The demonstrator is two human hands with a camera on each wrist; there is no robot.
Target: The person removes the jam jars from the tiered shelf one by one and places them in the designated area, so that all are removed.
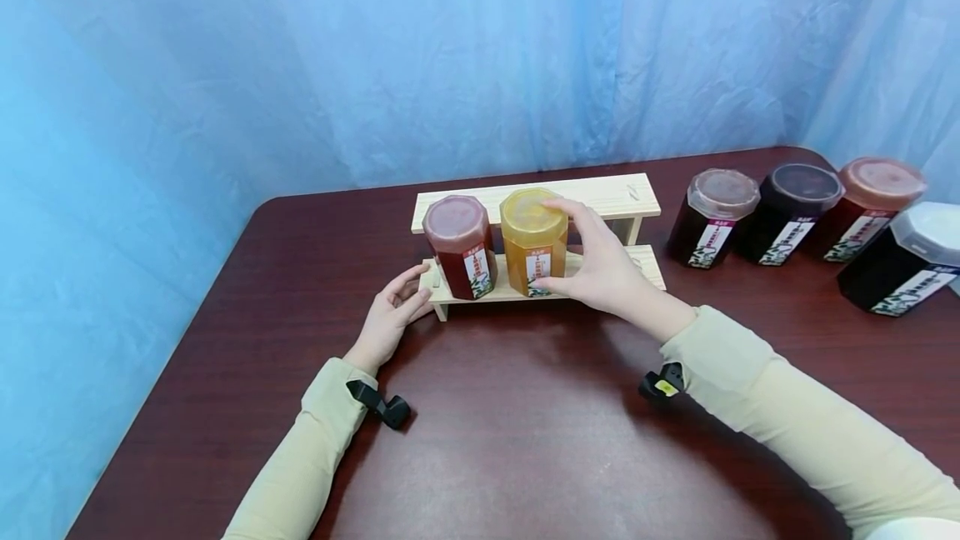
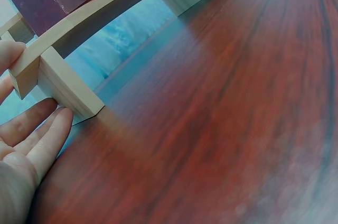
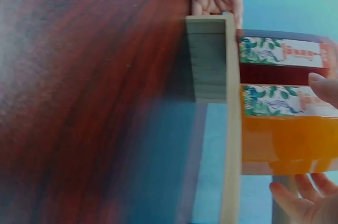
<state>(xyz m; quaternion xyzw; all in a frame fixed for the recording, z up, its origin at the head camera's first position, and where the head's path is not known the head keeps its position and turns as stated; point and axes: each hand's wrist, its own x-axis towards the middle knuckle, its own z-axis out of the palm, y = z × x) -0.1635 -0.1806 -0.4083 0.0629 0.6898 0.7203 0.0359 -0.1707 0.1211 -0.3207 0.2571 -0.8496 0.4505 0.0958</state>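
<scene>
The yellow jar (image 1: 516, 252) is held between the thumb and fingers of the right hand (image 1: 606, 269), mid-frame on the wooden rack (image 1: 643, 263). The rack's left end is gripped by the left hand (image 1: 392, 317) and is best kept braced, so the red jar (image 1: 453, 263), just left, is not nudged. At upper right, four jars (image 1: 776, 223) are stood on the tabletop (image 1: 525, 423).

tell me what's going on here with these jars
Someone's right hand holds a yellow jar on the lower shelf of a small wooden rack, with the thumb at the front and fingers by the lid and side. A red jar stands on that same shelf, just to its left. The left hand has its fingers around the rack's left end. Four more jars stand on the table, off to the right of the rack.
</scene>
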